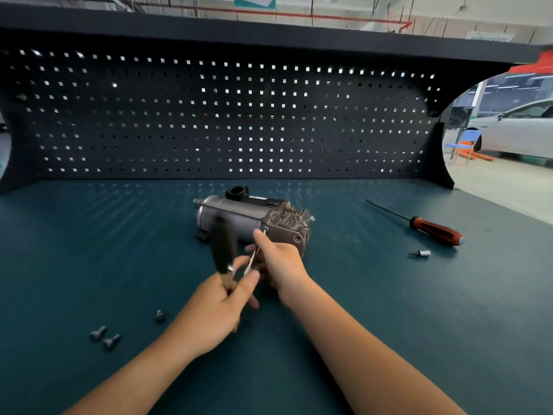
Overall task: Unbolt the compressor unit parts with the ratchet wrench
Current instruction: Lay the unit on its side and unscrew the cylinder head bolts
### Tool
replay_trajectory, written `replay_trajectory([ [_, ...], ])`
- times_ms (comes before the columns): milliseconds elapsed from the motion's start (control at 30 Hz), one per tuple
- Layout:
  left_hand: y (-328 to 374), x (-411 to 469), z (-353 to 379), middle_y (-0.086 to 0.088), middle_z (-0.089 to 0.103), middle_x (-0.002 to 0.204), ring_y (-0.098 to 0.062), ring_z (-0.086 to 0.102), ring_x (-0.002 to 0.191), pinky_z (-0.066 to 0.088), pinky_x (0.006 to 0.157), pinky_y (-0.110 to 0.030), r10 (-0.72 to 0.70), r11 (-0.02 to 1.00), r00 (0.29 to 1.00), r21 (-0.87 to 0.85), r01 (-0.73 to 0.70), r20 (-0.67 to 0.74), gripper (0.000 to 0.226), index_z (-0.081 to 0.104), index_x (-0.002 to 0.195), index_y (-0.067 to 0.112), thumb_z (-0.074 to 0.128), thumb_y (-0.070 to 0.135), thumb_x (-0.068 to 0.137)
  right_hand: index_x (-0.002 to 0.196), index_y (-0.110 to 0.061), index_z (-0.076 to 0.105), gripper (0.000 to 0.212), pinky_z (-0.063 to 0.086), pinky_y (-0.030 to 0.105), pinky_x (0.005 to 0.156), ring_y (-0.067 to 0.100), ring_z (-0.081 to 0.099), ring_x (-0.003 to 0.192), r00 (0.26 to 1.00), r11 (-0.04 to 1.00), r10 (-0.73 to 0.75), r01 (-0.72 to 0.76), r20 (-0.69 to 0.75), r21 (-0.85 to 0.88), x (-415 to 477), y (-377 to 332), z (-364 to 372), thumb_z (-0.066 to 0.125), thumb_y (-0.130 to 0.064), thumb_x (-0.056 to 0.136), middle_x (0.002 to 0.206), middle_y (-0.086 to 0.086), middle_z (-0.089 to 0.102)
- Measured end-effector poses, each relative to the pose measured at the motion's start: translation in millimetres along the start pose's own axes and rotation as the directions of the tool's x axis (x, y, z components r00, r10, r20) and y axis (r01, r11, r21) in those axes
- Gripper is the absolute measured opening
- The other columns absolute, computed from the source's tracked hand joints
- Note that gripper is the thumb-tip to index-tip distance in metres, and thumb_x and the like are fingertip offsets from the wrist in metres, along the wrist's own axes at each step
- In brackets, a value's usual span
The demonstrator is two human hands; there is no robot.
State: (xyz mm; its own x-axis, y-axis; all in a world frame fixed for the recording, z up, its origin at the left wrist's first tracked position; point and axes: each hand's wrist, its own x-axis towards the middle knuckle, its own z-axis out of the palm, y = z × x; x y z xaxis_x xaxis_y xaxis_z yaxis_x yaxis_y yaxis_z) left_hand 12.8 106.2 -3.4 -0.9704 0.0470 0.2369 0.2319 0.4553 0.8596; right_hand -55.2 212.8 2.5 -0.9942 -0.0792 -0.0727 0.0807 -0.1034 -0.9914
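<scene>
Compressor unit (239, 215) just beyond hands (278, 262)

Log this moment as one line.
left hand holds ratchet wrench | right hand steadies its shaft at compressor | three loose bolts on bench

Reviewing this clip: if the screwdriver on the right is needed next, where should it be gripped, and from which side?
Likely the thick red-and-black handle of the screwdriver, taken from above, fingers across its width: it lies flat on the bench mat, handle end nearer the person, thin shaft pointing away.
</scene>
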Motion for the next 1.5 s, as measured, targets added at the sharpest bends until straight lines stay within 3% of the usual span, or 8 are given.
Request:
replay_trajectory([
  [233, 13.6, 5.1, -13.7, -0.012, 0.066, 0.064, -0.004, 0.032, 0.029, 0.027, 0.028, -0.009, -0.411, 0.278, 0.871, -0.873, 0.400, 0.268, 0.045, 0.063, 0.097, 0.003, 0.038, 0.040, 0.095, 0.069, -0.010, 0.064, 0.031, 0.037, 0.016, 0.044, 0.005, 0.047, 0.042, 1.000, 0.999, -0.030, 0.030, -0.006, 0.028, 1.3, -2.2, 2.0, 0.057, -0.030, 0.091, 0.054, -0.003, 0.057],
  [333, 13.1, 7.2, -21.4, -0.011, 0.063, 0.058, -0.005, 0.032, 0.027, 0.026, 0.029, -0.008, -0.404, 0.308, 0.886, -0.878, 0.367, 0.229, 0.038, 0.060, 0.097, 0.004, 0.040, 0.036, 0.095, 0.070, -0.010, 0.062, 0.031, 0.036, 0.015, 0.043, 0.005, 0.046, 0.041, 1.000, 0.999, -0.023, 0.023, 0.010, 0.023, 1.1, -3.7, 3.4, 0.054, -0.030, 0.092, 0.046, -0.008, 0.057],
  [533, 6.8, 1.7, -16.1, -0.005, 0.070, 0.071, -0.010, 0.043, 0.035, 0.038, 0.040, -0.019, -0.069, 0.981, 0.996, -0.185, 0.059, -0.048, 0.014, 0.056, 0.102, 0.024, 0.044, 0.019, 0.096, 0.070, -0.012, 0.062, 0.033, 0.036, 0.014, 0.042, 0.003, 0.047, 0.039, 0.999, 0.998, 0.031, -0.032, 0.029, 0.049, -2.6, -4.2, 0.3, 0.053, -0.033, 0.093, 0.050, -0.007, 0.057],
  [767, -0.6, -1.7, -18.5, 0.021, 0.055, 0.111, -0.008, 0.058, 0.100, 0.045, 0.077, -0.024, 0.201, 0.716, 0.979, 0.679, -0.160, 0.018, 0.037, 0.022, 0.123, 0.057, 0.039, 0.044, 0.093, 0.065, -0.011, 0.059, 0.035, 0.035, 0.015, 0.040, 0.003, 0.045, 0.035, 0.998, 0.998, 0.058, -0.058, -0.009, 0.036, -1.0, -2.6, 0.8, 0.059, -0.035, 0.090, 0.040, -0.009, 0.055],
  [967, -3.6, 2.8, -4.4, 0.000, 0.070, 0.074, -0.006, 0.049, 0.041, 0.040, 0.045, -0.021, -0.044, 0.995, 0.999, -0.093, 0.042, -0.017, 0.022, 0.054, 0.112, 0.033, 0.042, 0.035, 0.095, 0.074, -0.010, 0.064, 0.031, 0.036, 0.017, 0.046, 0.007, 0.049, 0.047, 1.000, 0.999, 0.029, -0.029, 0.006, 0.017, 1.4, -0.8, -1.1, 0.055, -0.034, 0.092, 0.058, -0.002, 0.060],
  [1233, 5.2, 11.1, -20.8, -0.010, 0.060, 0.057, -0.004, 0.030, 0.026, 0.024, 0.027, -0.008, -0.348, 0.153, 0.896, -0.926, 0.345, 0.277, 0.046, 0.059, 0.099, 0.007, 0.036, 0.046, 0.094, 0.088, -0.011, 0.063, 0.030, 0.032, 0.015, 0.040, 0.003, 0.048, 0.039, 0.997, 0.999, 0.033, -0.033, 0.070, 0.006, 2.9, -0.1, 1.9, 0.053, -0.039, 0.092, 0.058, -0.006, 0.060],
  [1333, 1.9, 11.2, -22.4, -0.002, 0.048, 0.049, -0.005, 0.028, 0.026, 0.024, 0.028, -0.009, -0.348, 0.256, 0.899, -0.896, 0.364, 0.266, 0.035, 0.059, 0.095, 0.012, 0.037, 0.038, 0.095, 0.090, -0.011, 0.063, 0.028, 0.032, 0.014, 0.039, 0.002, 0.047, 0.038, 0.997, 0.999, 0.034, -0.034, 0.064, -0.001, 2.6, 1.5, 2.4, 0.053, -0.037, 0.092, 0.060, -0.006, 0.059],
  [1500, -0.8, 5.1, -9.0, 0.002, 0.050, 0.046, -0.008, 0.036, 0.034, 0.032, 0.037, -0.018, -0.152, 0.904, 0.988, -0.409, 0.127, -0.030, 0.017, 0.055, 0.104, 0.026, 0.040, 0.024, 0.097, 0.079, -0.015, 0.066, 0.024, 0.034, 0.016, 0.044, 0.005, 0.049, 0.043, 0.998, 0.999, 0.016, -0.018, 0.055, 0.045, 2.7, 3.1, 0.2, 0.055, -0.031, 0.092, 0.059, -0.005, 0.059],
])
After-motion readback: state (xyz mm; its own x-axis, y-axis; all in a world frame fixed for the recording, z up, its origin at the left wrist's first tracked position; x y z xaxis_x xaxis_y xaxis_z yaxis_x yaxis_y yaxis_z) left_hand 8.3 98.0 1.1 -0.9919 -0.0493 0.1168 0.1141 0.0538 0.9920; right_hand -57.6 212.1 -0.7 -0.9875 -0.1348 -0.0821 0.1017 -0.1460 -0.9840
